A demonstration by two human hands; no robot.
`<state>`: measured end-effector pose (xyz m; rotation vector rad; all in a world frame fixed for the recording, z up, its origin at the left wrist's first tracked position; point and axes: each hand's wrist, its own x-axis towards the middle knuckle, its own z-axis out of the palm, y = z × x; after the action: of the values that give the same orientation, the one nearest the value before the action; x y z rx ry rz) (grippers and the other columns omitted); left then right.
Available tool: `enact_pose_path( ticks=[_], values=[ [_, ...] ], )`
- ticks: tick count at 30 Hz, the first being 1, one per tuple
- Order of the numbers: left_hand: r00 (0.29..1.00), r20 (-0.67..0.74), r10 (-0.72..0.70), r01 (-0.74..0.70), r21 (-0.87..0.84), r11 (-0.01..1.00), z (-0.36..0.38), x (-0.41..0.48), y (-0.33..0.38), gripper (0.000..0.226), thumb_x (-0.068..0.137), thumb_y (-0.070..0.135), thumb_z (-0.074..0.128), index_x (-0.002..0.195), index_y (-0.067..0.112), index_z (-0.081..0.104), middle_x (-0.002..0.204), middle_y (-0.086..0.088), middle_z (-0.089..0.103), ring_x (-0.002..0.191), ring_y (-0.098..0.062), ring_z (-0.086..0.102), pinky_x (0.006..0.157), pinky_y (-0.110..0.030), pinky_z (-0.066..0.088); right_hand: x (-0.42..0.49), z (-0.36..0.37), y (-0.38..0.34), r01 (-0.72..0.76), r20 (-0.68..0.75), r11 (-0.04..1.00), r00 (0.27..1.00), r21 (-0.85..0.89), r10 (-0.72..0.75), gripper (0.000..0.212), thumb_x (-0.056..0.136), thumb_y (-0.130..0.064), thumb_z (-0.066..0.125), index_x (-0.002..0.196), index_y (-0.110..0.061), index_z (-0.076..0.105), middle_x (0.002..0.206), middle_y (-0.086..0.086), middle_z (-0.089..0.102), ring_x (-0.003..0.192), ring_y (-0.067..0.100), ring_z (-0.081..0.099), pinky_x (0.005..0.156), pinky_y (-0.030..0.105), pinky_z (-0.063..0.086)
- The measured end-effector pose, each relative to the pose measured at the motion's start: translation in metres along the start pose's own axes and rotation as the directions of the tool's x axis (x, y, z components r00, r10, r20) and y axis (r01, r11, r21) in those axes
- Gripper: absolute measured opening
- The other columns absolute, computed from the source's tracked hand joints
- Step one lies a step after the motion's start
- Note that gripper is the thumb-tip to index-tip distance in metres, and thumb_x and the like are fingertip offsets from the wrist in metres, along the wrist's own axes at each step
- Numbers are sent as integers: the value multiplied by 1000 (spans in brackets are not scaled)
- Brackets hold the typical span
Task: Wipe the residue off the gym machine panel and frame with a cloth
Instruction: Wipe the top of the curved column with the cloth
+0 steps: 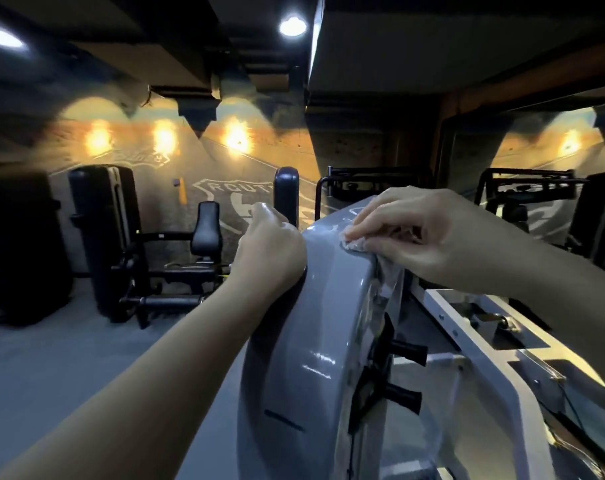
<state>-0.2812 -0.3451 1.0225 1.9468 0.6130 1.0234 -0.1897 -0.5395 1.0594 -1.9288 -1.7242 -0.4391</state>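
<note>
My right grip (419,233) lies on top of the grey panel (315,323). Its fingers are nearly flat and press the cloth (354,244) down. The cloth bunches under the fingertips and hangs off the panel's edge beneath the palm. My left grip (270,251) sits just across the panel top from the right, its fingers curled round the panel's outer rim. The white frame (460,323) runs below the right grip's wrist.
</note>
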Motion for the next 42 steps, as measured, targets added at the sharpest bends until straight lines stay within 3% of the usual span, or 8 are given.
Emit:
enact_pose_path(
  ticks=[6,12,17,21,26,32,38,42],
  values=[
    [994,106,21,-22,9,1000,-3,2,0,20,101,8,41,85,20,38,91,-3,48,88,-24,52,77,-37,41,20,-6,-8,-93,88,990,991,-103,102,21,96,-33,65,112,-38,77,113,-26,64,114,-6,56,94,20,50],
    [984,178,-9,21,-61,998,-6,0,0,13,101,13,36,110,11,44,102,-4,52,109,-35,53,95,-52,48,46,6,-8,-174,71,960,978,-221,194,16,99,-30,65,108,-37,77,110,-21,63,106,-1,58,90,23,52],
    [984,177,16,2,-101,995,-4,4,-5,6,100,12,35,100,15,40,103,-8,52,113,-37,52,92,-48,46,35,-9,-12,-181,159,968,965,-172,209,16,92,-30,71,100,-42,76,106,-23,65,104,-2,61,82,20,51],
    [985,169,40,-23,-101,995,-4,5,-5,13,100,10,37,90,20,36,100,-7,49,113,-39,51,96,-55,46,51,-11,-9,-275,47,955,959,-112,281,19,95,-36,70,112,-43,70,108,-25,65,100,-6,61,76,18,50],
    [982,189,26,-11,-82,997,-5,4,-4,6,101,13,36,105,14,41,113,-10,52,114,-36,51,98,-57,46,64,11,-3,-262,103,939,951,-223,290,26,102,-27,61,122,-39,71,119,-24,62,110,-5,56,93,20,49],
    [979,200,29,-9,-97,995,-4,6,-6,10,101,11,36,108,13,42,100,-5,50,113,-35,52,97,-56,47,37,-13,-24,-238,242,951,928,-195,282,28,100,-27,61,118,-45,73,116,-32,60,111,-13,54,86,11,49],
    [983,182,28,-17,-62,998,-3,6,-6,14,100,13,39,113,12,46,107,-6,52,112,-34,52,92,-47,46,71,19,-16,-236,108,919,953,-316,282,24,103,-27,60,120,-37,75,117,-25,62,111,-2,57,86,13,47],
    [980,190,59,-41,-94,995,1,12,-8,24,95,17,41,115,5,48,104,-9,50,109,-38,54,87,-43,45,32,1,-36,-204,204,968,951,-145,231,23,99,-29,62,114,-37,77,111,-25,62,106,-5,60,87,17,52]
  ],
)
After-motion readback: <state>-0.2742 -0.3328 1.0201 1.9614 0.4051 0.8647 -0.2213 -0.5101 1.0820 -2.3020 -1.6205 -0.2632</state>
